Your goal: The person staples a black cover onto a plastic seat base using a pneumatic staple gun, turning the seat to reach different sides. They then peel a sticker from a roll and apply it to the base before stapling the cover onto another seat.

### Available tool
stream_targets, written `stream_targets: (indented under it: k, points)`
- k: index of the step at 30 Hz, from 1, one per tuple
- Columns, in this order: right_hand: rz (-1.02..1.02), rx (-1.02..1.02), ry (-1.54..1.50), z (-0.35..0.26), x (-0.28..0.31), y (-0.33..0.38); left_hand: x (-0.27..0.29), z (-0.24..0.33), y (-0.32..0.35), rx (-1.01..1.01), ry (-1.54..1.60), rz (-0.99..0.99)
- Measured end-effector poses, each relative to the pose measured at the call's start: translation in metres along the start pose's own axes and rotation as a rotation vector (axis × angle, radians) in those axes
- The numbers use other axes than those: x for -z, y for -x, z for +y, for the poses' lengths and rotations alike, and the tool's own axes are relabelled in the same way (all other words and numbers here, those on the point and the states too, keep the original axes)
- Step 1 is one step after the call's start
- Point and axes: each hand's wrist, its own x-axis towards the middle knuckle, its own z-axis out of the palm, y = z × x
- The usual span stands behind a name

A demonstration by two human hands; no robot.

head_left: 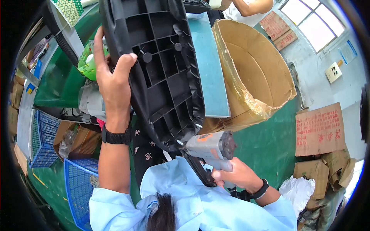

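Observation:
A long black vehicle seat [163, 79] is tilted up in front of me, its ribbed plastic underside facing me. Black cover material is folded and wrinkled over its rim. My left hand [113, 82] grips the seat's left edge, thumb on the underside and fingers around the outer side. In my right hand [239, 175] is a worn grey air staple gun [208, 146], held by its handle. Its nose meets the near end of the seat at the rim; whether it presses on the cover cannot be made out.
An open cardboard box [254, 73] stands right of the seat, beside a pale blue tabletop [210, 65]. Blue plastic crates [79, 188] sit at the lower left. A bright green basket [88, 63] is behind my left hand. Another person's arm [246, 7] shows at the top.

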Motion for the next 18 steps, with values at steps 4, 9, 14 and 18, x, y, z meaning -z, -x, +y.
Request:
stream_targets:
  k: [4,9,14,18]
  points:
    - [0.034,0.034,-0.06,0.008,-0.006,-0.003,-0.002,0.001,0.012,0.001,0.091,0.087]
    - [0.115,0.126,-0.135,0.03,0.006,0.005,0.005,-0.003,0.019,-0.063,0.161,0.195]
    - [0.147,0.196,-0.279,0.051,0.014,-0.007,-0.002,-0.015,0.034,-0.11,0.135,0.236]
    - [0.093,0.226,-0.379,0.05,0.009,-0.011,-0.006,-0.017,0.046,-0.214,-0.025,0.254]
